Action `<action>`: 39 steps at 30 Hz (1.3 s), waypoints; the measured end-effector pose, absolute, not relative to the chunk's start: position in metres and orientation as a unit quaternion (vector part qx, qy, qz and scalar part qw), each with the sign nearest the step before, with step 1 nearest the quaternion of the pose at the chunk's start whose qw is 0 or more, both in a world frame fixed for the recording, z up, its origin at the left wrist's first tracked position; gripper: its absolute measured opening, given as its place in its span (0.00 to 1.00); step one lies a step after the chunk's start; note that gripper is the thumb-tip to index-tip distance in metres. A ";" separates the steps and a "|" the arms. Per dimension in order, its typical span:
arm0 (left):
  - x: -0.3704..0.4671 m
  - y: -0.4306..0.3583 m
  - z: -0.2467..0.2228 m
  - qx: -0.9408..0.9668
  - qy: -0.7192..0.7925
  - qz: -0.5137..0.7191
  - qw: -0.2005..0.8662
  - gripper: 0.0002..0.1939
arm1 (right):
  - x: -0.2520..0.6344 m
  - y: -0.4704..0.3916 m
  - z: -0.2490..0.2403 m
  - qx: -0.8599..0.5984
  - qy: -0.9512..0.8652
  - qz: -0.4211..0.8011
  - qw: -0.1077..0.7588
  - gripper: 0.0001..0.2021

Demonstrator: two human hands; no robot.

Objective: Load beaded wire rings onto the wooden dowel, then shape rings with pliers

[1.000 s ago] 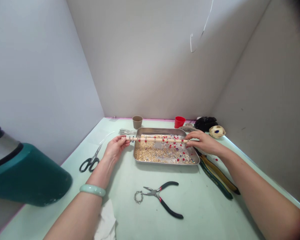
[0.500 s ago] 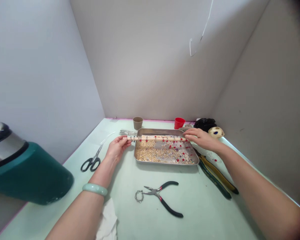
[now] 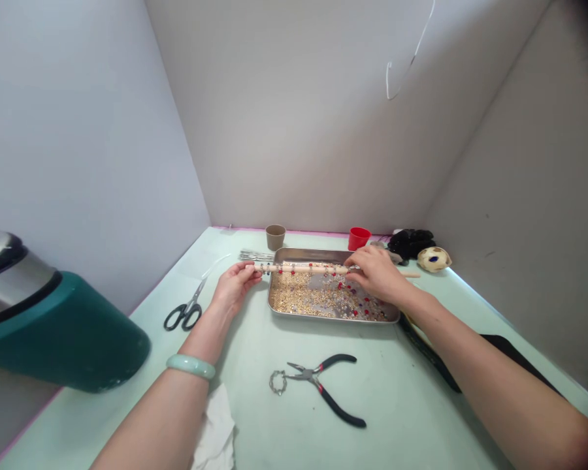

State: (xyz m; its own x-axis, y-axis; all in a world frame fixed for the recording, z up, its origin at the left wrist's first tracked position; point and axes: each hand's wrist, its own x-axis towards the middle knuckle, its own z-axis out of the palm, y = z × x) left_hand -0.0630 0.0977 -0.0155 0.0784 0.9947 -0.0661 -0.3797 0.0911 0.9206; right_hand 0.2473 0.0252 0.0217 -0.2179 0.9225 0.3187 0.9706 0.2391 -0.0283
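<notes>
Single head-mounted view, looking forward and down across the pale green tabletop toward the corner where two grey walls meet. The steel tray lies mid-frame at arm's reach; both forearms enter from the lower edge. No second view overlaps.

Your pale wooden rod carries red beads above the silver tray of gold beads. Black-and-red pliers and black scissors lie on the mint-green bench; a red cup stands behind.
</notes>
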 end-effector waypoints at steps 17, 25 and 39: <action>-0.063 0.098 -0.017 0.381 0.395 0.553 0.626 0.06 | 0.233 0.022 0.029 -0.574 -0.799 -0.097 0.149 0.17; -0.063 0.098 -0.017 0.388 0.392 0.554 0.624 0.05 | 0.219 0.038 0.025 -0.598 -0.787 -0.101 0.109 0.13; -0.064 0.098 -0.020 0.385 0.391 0.558 0.622 0.08 | 0.217 0.036 0.018 -0.612 -0.777 -0.109 0.095 0.14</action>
